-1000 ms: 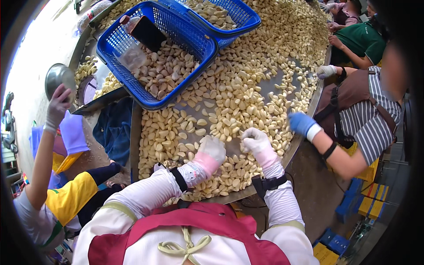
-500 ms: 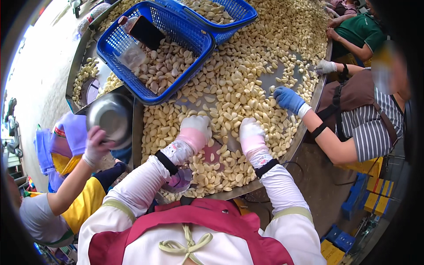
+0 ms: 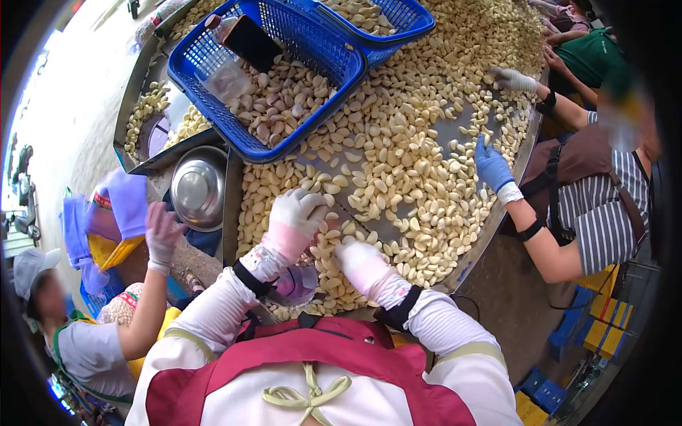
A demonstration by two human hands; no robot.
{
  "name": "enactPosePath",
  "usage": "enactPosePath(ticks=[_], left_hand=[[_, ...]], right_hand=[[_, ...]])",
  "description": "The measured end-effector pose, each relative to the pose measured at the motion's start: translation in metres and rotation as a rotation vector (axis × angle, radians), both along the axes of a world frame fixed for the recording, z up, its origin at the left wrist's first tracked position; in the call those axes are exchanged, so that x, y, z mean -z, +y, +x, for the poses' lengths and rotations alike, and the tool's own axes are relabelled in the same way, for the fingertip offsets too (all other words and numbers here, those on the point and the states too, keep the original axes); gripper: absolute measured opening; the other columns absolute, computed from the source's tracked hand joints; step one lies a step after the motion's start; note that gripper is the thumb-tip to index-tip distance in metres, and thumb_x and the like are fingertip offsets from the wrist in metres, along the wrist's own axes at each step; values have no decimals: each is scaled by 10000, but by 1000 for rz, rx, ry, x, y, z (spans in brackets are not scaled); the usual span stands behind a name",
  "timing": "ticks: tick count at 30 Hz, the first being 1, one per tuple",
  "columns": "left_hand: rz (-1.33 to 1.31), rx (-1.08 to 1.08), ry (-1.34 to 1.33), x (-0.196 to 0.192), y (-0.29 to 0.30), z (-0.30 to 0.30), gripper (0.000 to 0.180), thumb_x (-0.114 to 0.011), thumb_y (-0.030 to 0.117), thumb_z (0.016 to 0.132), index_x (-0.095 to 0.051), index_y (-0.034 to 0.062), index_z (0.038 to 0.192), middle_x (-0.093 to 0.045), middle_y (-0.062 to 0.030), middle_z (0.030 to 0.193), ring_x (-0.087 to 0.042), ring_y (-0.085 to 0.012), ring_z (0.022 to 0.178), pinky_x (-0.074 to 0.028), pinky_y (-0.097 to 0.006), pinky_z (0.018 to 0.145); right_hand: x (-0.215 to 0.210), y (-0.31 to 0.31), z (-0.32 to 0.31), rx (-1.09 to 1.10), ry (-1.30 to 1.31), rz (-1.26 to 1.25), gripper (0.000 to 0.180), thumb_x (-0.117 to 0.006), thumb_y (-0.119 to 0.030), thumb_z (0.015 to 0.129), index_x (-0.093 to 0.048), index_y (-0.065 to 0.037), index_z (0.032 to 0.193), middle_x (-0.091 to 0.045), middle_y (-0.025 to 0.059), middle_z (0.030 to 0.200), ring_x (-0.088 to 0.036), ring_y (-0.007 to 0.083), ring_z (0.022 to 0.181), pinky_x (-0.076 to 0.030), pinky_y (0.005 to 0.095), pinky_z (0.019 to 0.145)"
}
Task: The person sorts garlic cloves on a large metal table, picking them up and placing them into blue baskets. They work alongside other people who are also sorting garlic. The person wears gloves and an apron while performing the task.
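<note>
At the near edge of the metal table (image 3: 440,135), both gloved hands are resting among a spread of peeled garlic cloves (image 3: 419,177). The left hand (image 3: 298,213) is lying palm down with its fingers curled loosely over the cloves; whether it is gripping any of them I cannot tell. The right hand (image 3: 359,259) is pressing into the heap just beside it, its fingers buried among the cloves, so its grasp is also hidden. Just below the left wrist, at the table's near rim, a small pinkish bowl (image 3: 295,284) is sitting, probably of clear plastic.

Toward the far left corner, a blue plastic basket (image 3: 312,50) is lying on the cloves, holding more garlic and a dark flat object (image 3: 249,39). A second blue basket (image 3: 398,21) is overlapping it on the far side. Off the left edge, a round steel bowl (image 3: 199,188) is sitting lower down, near another person's white-gloved hand (image 3: 162,231). Along the right edge, a seated person in a striped shirt is reaching a blue-gloved hand (image 3: 491,165) onto the cloves, and farther along that edge another worker's white-gloved hand (image 3: 513,79) is touching the pile.
</note>
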State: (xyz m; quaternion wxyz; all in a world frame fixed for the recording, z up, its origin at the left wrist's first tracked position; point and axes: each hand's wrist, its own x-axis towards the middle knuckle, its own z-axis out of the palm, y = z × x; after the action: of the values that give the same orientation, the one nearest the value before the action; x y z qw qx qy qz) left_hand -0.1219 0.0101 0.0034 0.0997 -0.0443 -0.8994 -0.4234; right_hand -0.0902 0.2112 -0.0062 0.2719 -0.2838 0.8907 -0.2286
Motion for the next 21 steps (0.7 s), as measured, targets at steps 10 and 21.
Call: enactPosePath(ticks=[10,21], left_hand=[[-204,196,-2,5,4,7,102,-755,198,788,-698,128,835,-641,-77,776,-639,-313,784,-507,-442,737],[-484,210,-195,7,47,0,85,-667,194,793,-706,142,847,-638,-95,827,-641,-302,833,-501,-446,707]], right_hand=[[-55,45,-70,579,-749,-226,186,-639,-153,852,-650,10,941,-683,178,799,-676,207,715,-566,347,698],[-19,24,-68,43,115,275,188,-570,-189,921,-670,-44,987,-671,156,934,-719,286,794,-589,371,702]])
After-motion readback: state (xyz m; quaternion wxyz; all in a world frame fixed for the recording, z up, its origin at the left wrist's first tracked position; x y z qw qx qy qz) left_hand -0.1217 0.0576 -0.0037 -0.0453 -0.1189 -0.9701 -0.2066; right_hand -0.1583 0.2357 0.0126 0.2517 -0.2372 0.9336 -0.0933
